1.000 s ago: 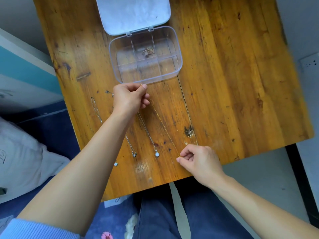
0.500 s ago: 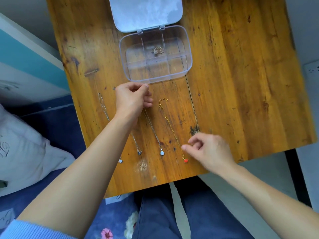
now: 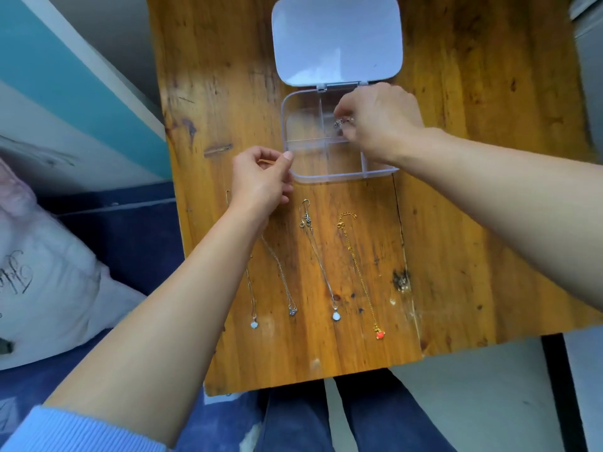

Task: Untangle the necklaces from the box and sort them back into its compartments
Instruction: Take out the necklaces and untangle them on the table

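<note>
A clear plastic box with divided compartments sits open on the wooden table, its lid folded back. My right hand reaches into a middle compartment, fingers pinched on a small bunched necklace. My left hand rests by the box's front left corner, fingers curled, thumb tip at the box's wall. Several necklaces lie stretched out in a row in front of the box: a gold chain with a red pendant, a silver chain with a pale pendant, and two more silver ones partly under my left forearm.
The table's near edge is just above my lap, with dark trousers below. A pale pillow and blue bedding lie to the left. A dark knot marks the wood right of the gold chain.
My right hand left the gold chain's pendant end and moved up into the box onto the bunched necklace. My left hand shifted up to the box's corner. The camera moved closer.
</note>
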A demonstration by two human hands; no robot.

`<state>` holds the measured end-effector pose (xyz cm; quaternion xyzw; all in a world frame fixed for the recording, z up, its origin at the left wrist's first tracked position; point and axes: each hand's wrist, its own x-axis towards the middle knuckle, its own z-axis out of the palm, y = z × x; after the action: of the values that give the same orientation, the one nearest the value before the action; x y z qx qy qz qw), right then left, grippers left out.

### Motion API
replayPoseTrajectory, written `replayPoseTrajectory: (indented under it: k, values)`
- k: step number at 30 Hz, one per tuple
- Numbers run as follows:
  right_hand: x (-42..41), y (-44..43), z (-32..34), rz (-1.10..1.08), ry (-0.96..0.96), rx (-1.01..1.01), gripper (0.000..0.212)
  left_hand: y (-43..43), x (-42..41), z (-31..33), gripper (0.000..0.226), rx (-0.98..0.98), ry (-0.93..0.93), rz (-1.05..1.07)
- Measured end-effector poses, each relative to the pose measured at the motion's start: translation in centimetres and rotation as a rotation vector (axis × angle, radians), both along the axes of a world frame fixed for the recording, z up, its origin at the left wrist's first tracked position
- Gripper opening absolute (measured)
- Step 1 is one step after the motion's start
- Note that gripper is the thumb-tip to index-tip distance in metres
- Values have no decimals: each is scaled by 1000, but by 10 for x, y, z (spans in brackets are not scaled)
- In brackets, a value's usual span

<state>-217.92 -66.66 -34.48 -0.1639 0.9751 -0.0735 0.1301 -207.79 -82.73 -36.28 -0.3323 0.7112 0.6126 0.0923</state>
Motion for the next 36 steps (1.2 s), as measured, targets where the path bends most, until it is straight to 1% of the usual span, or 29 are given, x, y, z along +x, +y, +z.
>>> replayPoseTrajectory:
  k: [2,4,7,9,12,16,19,22,24,26,27,29,32,36]
  values:
    - [-7,-8,-8,46,29,111,24,-4,0,-1,14,14,2,-20]
    - [-15,-14,-10,12,13,151,20,-6,0,-2,16,12,6,-33]
    - [-23,-18,-10,-50,-46,139,21,-6,1,-2,17,18,18,-31]
    - [-21,-19,-9,-75,-71,86,15,-5,1,-2,16,17,20,-33]
    - [-14,-15,-3,-140,-91,-68,10,-6,0,-2,17,-5,17,-43]
    - [-2,-1,21,-299,-101,-379,11,-6,0,-2,19,-38,27,-57]
    - [12,17,44,-417,-194,-649,11,-6,1,-2,17,-24,31,-53]
    - [31,39,64,-555,-267,-872,15,-5,2,1,16,-7,34,-32]
    - [47,56,72,-635,-334,-1001,16,-3,5,2,18,-46,78,23]
    - [65,71,74,-685,-402,-1107,17,1,12,6,19,-130,155,91]
    - [75,77,72,-705,-433,-1148,17,5,17,8,19,-141,187,113]
    - [93,88,66,-754,-493,-1199,18,20,28,10,20,-67,186,122]
    - [117,100,50,-883,-561,-1201,22,51,42,7,25,60,54,26]
    - [141,113,28,-1070,-594,-1172,23,80,41,1,27,98,-78,-52]
